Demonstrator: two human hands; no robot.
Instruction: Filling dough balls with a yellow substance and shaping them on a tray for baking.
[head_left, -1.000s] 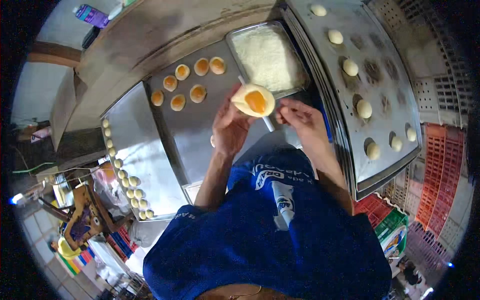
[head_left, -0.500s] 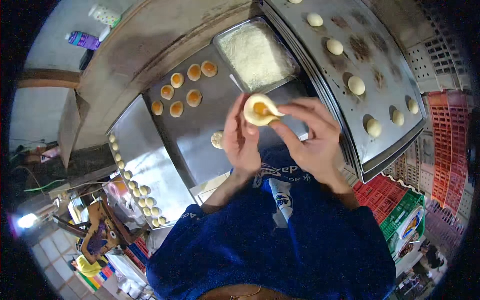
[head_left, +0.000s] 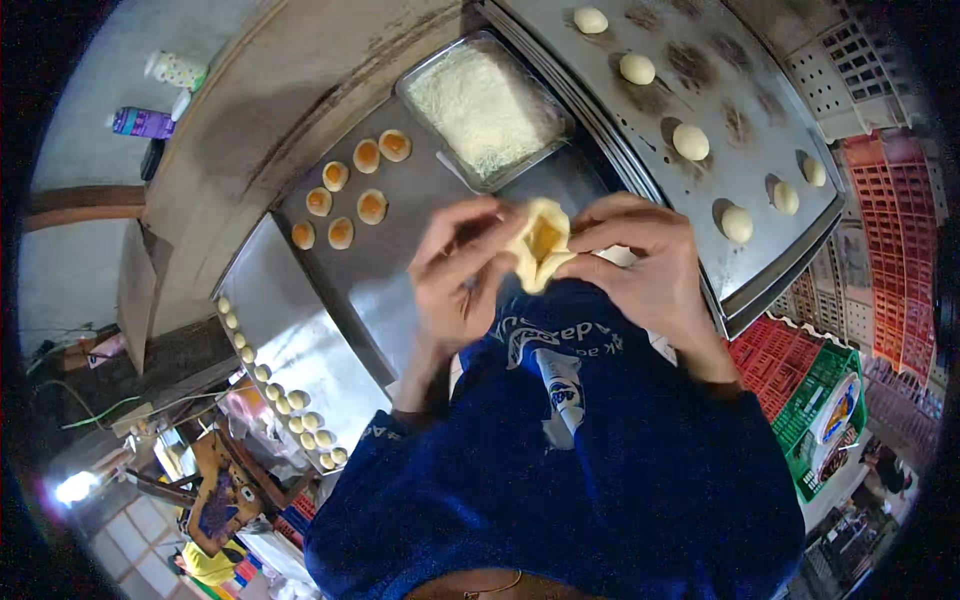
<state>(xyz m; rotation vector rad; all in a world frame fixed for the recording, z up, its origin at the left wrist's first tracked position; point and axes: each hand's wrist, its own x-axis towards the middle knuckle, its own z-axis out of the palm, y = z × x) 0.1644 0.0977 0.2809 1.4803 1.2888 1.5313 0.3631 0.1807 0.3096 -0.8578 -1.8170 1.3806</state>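
Held up in front of my chest is a round of pale dough [head_left: 549, 212], bent into an open cup with orange filling [head_left: 545, 240] inside. My left hand [head_left: 450, 270] grips its left edge with thumb and fingers. On the opposite edge, my right hand [head_left: 645, 262] pinches the dough between thumb and fingertips. Beyond my left hand, several flat dough rounds [head_left: 371, 207] topped with orange filling lie on a dark metal sheet [head_left: 375, 300]. My left hand covers part of that sheet.
A metal tray [head_left: 484, 187] of white powder [head_left: 485, 100] stands at the far side. On the right, stacked baking sheets [head_left: 765, 262] carry pale dough balls [head_left: 690, 142]. Small dough balls [head_left: 297, 399] line a shiny sheet at left. Red [head_left: 885, 230] and green crates [head_left: 815, 430] stand at right.
The dough has gone from a rounder, wider-open cup to a narrower, pointed fold, with both hands now pinching its sides. My view has shifted slightly.
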